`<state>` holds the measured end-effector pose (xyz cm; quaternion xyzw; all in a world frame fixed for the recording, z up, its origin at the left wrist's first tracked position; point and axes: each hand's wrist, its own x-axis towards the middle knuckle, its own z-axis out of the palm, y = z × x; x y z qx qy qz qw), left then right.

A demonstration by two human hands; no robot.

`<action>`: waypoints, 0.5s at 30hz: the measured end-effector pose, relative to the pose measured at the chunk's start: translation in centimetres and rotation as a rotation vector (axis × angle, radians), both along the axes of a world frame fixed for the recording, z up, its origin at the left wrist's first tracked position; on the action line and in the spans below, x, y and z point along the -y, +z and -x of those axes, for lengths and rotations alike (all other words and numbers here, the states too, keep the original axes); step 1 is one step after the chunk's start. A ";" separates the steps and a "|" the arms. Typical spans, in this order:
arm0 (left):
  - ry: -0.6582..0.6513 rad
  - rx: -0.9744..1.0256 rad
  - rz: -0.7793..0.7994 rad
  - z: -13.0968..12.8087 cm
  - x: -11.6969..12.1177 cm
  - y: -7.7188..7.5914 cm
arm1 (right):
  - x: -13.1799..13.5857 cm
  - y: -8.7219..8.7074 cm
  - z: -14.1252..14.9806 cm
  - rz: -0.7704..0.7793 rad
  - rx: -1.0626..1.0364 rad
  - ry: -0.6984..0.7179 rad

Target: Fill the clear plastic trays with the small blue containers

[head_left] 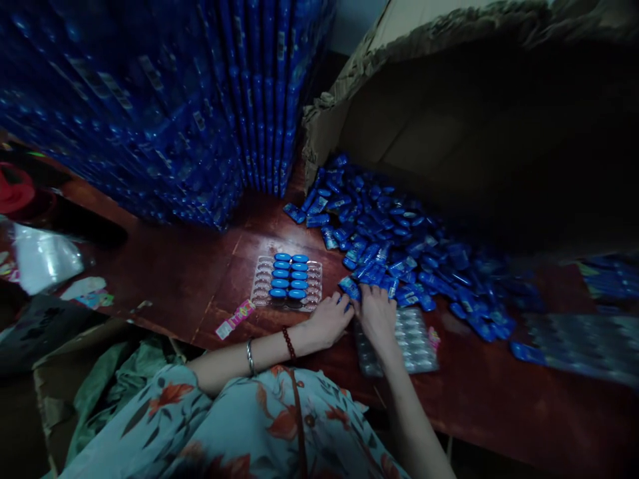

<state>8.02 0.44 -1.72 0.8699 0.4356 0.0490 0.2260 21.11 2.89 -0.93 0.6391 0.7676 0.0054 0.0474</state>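
My left hand [330,322] is closed at the lower edge of a small shiny blue packet [349,287], its fingertips bent against it. Close beside it, my right hand [375,313] curls its fingers down over blue packets at the near edge of a loose pile [379,233]; its fingertips are partly hidden. Under the right wrist lies a clear tray of moulded hollows [417,342]. Left of my hands, a second clear tray [313,283] carries two middle columns of bright blue capsule-shaped pieces [282,274], with bare hollows on both sides.
A large cardboard box [344,126] lies open toward the pile. Tall stacks of blue filled packs [164,133] rise at the back left. A pink strip [234,319], a dark red-capped cylinder [74,219] and clear plastic bags [44,256] are leftward; more trays [589,342] lie right.
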 end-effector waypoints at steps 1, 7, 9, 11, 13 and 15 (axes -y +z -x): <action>-0.001 0.004 0.031 0.3 0.0 0.0 | -0.1 -0.2 0.0 0.010 -0.008 -0.003; -0.103 0.148 0.120 4.5 3.4 0.8 | 0.6 -0.7 0.0 0.001 -0.217 0.041; -0.080 0.285 0.163 6.3 4.8 1.3 | 1.2 0.0 0.1 -0.030 -0.398 0.074; 0.037 0.438 0.236 8.5 5.9 2.0 | 2.1 1.1 0.3 0.012 -0.603 0.083; 0.229 0.547 0.290 10.7 6.6 2.4 | 3.1 2.0 0.8 0.148 -0.777 0.048; 0.426 0.605 0.302 12.8 7.0 2.3 | 4.1 2.2 1.9 0.317 -0.925 0.000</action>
